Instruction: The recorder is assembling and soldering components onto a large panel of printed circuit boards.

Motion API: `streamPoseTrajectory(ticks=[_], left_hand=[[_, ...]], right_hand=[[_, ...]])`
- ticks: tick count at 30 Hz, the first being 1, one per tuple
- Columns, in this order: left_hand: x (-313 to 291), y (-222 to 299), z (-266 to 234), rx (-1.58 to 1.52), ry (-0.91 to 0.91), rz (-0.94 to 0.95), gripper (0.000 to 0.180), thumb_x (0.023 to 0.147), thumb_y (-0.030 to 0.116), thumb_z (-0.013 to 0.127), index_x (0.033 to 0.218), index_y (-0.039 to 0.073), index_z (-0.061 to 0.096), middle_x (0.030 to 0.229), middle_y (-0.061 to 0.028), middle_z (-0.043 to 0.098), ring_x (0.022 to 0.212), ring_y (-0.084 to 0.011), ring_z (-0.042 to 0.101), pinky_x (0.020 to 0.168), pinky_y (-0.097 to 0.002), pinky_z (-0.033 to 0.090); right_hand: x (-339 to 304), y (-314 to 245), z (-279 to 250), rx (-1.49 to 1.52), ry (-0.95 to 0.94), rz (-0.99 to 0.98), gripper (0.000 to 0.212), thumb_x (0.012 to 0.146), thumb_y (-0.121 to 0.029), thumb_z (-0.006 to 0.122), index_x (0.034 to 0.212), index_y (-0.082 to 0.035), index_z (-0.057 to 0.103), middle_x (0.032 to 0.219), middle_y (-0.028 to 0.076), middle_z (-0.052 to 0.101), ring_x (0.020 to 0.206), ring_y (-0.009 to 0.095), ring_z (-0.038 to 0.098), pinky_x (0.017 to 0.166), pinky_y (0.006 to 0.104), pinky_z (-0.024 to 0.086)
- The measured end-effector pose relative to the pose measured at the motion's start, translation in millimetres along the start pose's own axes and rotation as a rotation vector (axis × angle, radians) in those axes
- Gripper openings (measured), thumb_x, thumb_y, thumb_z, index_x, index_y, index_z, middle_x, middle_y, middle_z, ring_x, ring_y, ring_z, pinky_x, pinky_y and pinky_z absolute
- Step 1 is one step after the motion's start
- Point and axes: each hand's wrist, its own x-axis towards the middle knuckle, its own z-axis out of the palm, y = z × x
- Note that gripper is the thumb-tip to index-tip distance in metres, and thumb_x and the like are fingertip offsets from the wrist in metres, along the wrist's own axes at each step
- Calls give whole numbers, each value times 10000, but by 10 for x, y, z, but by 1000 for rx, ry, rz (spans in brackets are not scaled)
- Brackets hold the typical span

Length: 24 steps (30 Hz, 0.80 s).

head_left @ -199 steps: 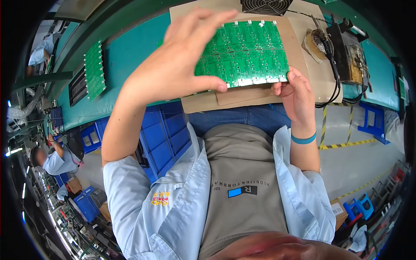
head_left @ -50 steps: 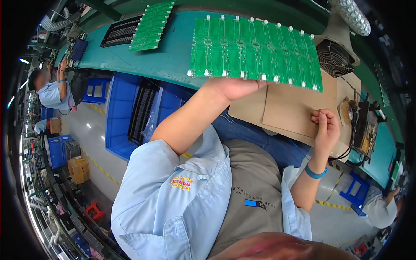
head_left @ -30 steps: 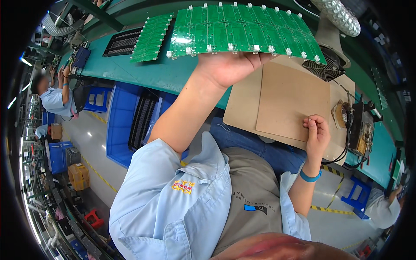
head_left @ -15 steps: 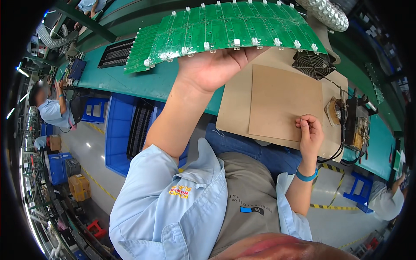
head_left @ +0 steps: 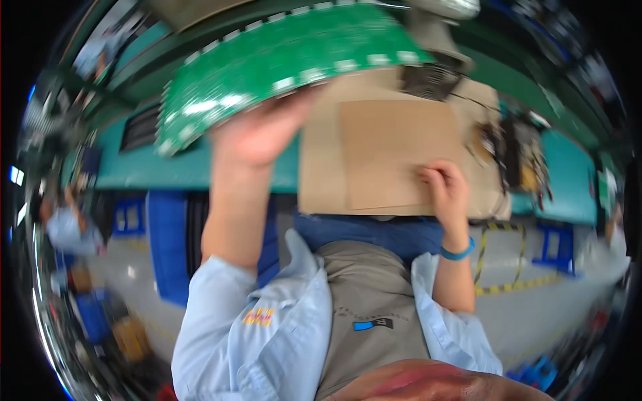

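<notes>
My left hand (head_left: 257, 134) is raised under a large green circuit board panel (head_left: 281, 57) and supports it from below. Small white connectors line the panel's long edges, and its left end tilts down toward me. The board hides most of that hand's fingers, and both are smeared by motion. Over the near right part of a brown cardboard sheet (head_left: 394, 147) is my right hand (head_left: 449, 190), a blue band on its wrist. Its fingers are curled together; whether a small thing lies in them cannot be made out.
The sheet lies on a larger tan board (head_left: 317, 167) on the green bench (head_left: 194, 167). Beyond it sits a round-grilled fan (head_left: 431, 80). Cables and a dark device (head_left: 525, 150) stand at right. A blue bin (head_left: 167, 240) is below the bench at left. Other people work at both sides.
The whole view has turned and shifted. The panel, still on my left hand, now sits farther left in the picture with its left end lower. My right hand stays over the cardboard, fingers curled.
</notes>
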Motion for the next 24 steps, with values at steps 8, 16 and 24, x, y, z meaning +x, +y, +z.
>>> streamPoseTrajectory(ticks=[8, 16, 24], left_hand=[[-78, 105, -91, 99, 119, 51, 466, 982, 216, 572, 1358, -52, 502, 1417, -228, 531, 1375, -416, 441, 1215, -642, 229], [-113, 161, -142, 175, 115, 80, 438, 981, 239, 593, 1313, -40, 531, 1370, -224, 564, 1327, -418, 492, 1194, -652, 263], [-102, 218, -173, 207, 273, 139, 409, 988, 255, 590, 1283, -26, 556, 1354, -210, 581, 1313, -404, 512, 1182, -642, 286]], right_hand=[[16, 68, -33, -52, -11, -118, 92, 906, 2, 653, 989, -29, 678, 817, 18, 677, 659, 111, 557, 621, 245, 463], [16, -47, -75, -140, -59, -174, 93, 908, 23, 648, 986, -22, 672, 847, 27, 686, 676, 101, 574, 624, 222, 457], [24, -118, 1, -153, -49, -262, 103, 883, 32, 672, 965, -31, 666, 831, 25, 675, 648, 118, 556, 603, 236, 439]])
